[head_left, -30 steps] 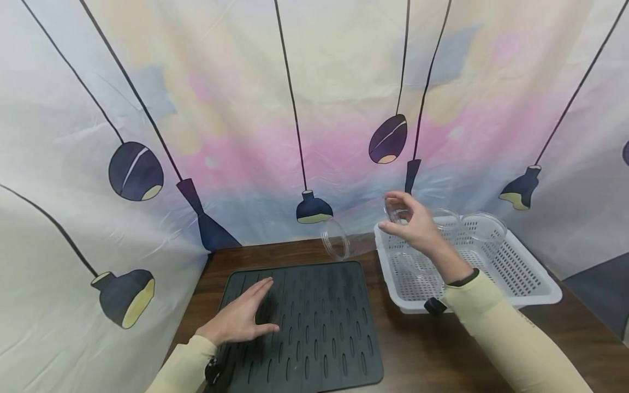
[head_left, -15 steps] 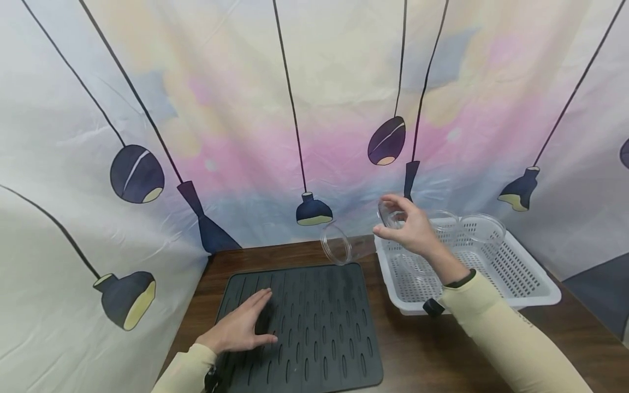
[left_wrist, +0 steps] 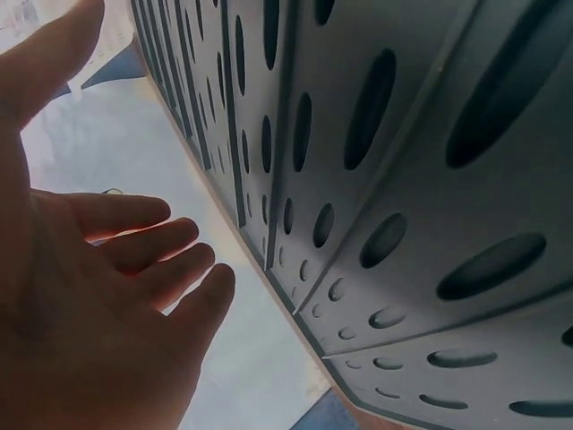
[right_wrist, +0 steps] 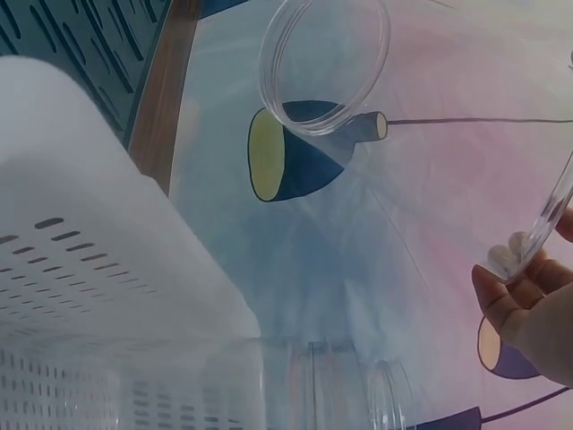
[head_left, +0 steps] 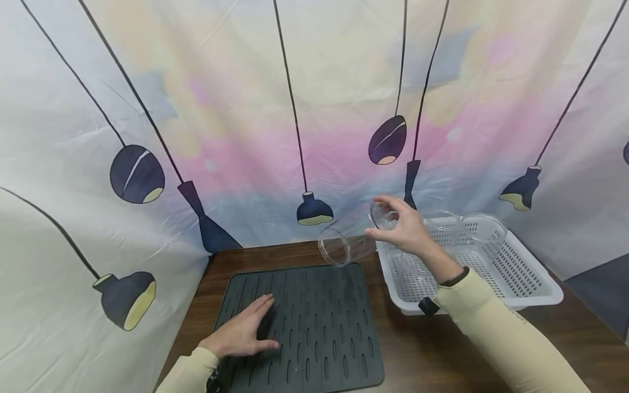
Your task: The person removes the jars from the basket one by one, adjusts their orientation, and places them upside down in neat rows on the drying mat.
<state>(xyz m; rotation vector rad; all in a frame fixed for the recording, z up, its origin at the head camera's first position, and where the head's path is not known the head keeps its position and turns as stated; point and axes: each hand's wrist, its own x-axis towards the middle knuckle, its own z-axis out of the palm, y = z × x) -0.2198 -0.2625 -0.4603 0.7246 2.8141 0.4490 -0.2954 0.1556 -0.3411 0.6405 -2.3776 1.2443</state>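
Right wrist | right hand (right_wrist: pixel 542 309) cropped | grips clear piece (right_wrist: pixel 553 204) (shape unclear)

The head camera looks forward and down over the counter (head_left: pixel 413 349), far enough back to take in the left hand (head_left: pixel 241 333) and right hand (head_left: pixel 408 232), with the cloth backdrop (head_left: pixel 236 114) beyond. The left wrist camera sits close beside its hand, facing along the mat (left_wrist: pixel 412 179) at a slant. The right wrist camera, turned sideways, looks past the near basket (right_wrist: pixel 81 170) to the backdrop. All three share the mat and backdrop; head and right wrist share the basket.
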